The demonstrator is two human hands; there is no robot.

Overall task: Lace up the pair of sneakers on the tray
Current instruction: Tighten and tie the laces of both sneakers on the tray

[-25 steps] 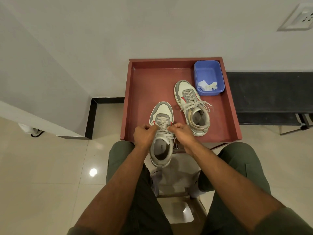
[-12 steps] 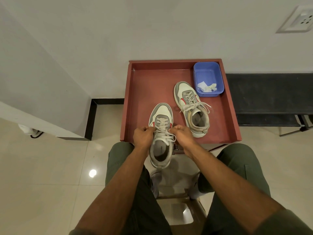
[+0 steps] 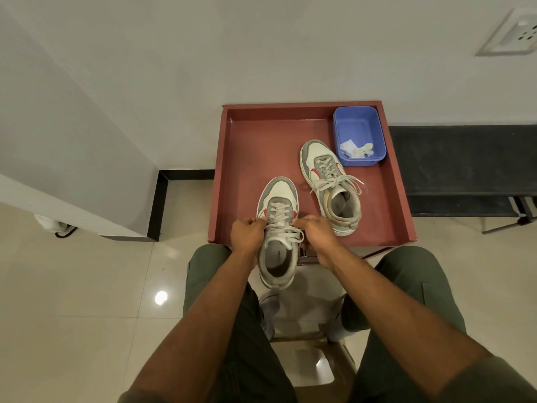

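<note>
Two grey-and-white sneakers with red accents lie on a red-brown tray (image 3: pixel 250 141). The near sneaker (image 3: pixel 278 199) points away from me and its heel hangs over the tray's front edge. My left hand (image 3: pixel 247 234) grips its left side at the lace, and my right hand (image 3: pixel 318 234) grips its right side at the lace. White laces (image 3: pixel 283 232) cross between my hands with loops above the opening. The far sneaker (image 3: pixel 331 187) lies to the right, laced, its bow loose on top.
A blue plastic tub (image 3: pixel 359 132) with white scraps stands in the tray's back right corner. A dark bench (image 3: pixel 465 167) runs to the right. A white wall is behind, with a wall corner at left. My knees flank a chair seat (image 3: pixel 305 370) below.
Both hands and the near sneaker have stayed nearly in place; the hands shifted slightly at the laces. The camera tilted a little.
</note>
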